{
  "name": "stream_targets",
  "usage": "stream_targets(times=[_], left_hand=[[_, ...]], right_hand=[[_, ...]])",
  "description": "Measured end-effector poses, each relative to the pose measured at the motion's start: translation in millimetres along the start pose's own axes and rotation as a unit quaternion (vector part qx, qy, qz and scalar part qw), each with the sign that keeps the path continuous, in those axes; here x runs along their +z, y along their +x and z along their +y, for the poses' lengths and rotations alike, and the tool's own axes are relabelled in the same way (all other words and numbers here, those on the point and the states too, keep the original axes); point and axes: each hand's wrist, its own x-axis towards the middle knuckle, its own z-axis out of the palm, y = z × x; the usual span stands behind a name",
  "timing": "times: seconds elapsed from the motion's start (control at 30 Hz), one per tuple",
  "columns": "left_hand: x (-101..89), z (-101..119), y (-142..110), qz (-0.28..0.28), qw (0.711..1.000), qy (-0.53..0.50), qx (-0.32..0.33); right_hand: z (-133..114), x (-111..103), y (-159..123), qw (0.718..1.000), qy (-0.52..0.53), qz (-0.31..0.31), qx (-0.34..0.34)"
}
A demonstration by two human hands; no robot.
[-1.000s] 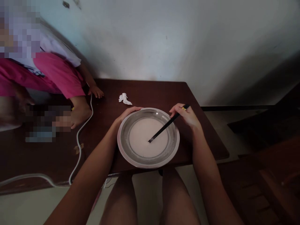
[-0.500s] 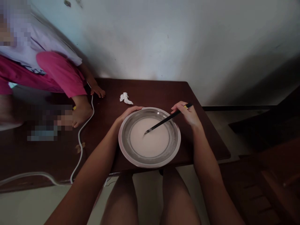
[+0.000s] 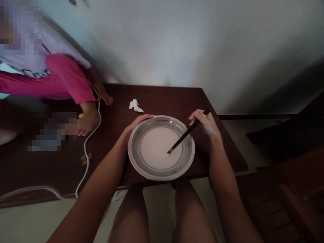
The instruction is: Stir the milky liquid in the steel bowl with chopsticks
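A wide, shallow metal bowl [image 3: 136,150] sits near the front edge of the dark wooden table, holding a smooth, pale, milky liquid [image 3: 157,145]. My left hand [image 3: 139,120] is closed around the bowl's far-left rim, its thumb out of sight. In my right hand [image 3: 206,123], above the bowl's right side, is a pair of black chopsticks [image 3: 184,135] with yellow bands near the top. They slant down to the left, and their tips dip into the liquid right of its middle, where a small ripple shows.
Crumpled white tissue [image 3: 136,105] lies behind the bowl on the table [image 3: 174,98]. At left, another person in pink trousers [image 3: 68,81] sits on the same surface, with a hand [image 3: 105,97] resting on it. A white cable [image 3: 87,148] runs along that side. A wall stands behind.
The chopstick tips have moved right and slightly toward me through the liquid, and my right hand has shifted a little right. The bowl and my left hand stay put. The other person's leg shifted slightly.
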Motion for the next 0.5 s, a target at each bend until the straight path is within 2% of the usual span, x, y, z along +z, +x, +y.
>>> stream_targets(times=[0.07,0.1,0.23,0.27,0.4,0.43,0.5], left_hand=[[0.0,-0.1,-0.1,0.009,1.000,0.001,-0.002],[0.3,0.0,-0.3,0.015,1.000,0.001,-0.005],[1.9,0.5,-0.8,0.016,1.000,-0.002,-0.008],[1.8,0.3,-0.8,0.012,1.000,-0.004,-0.007],[-0.1,-1.5,0.0,0.002,1.000,-0.008,-0.001],[-0.6,-1.9,0.1,0.000,1.000,-0.008,-0.001],[-1.0,-2.1,0.2,-0.003,1.000,-0.009,-0.003]], right_hand=[[0.5,1.2,-0.2,0.999,-0.003,-0.046,0.009],[0.8,1.2,0.1,0.999,-0.006,-0.047,0.006],[0.3,-5.1,1.2,0.998,-0.009,0.063,-0.029],[-0.5,-6.9,1.1,0.997,-0.010,0.073,-0.027],[-3.5,-6.8,-0.4,1.000,-0.017,-0.002,0.006],[-4.0,-6.2,-0.5,1.000,-0.017,-0.008,0.001],[-4.8,-6.8,-0.6,0.999,-0.019,0.026,-0.026]])
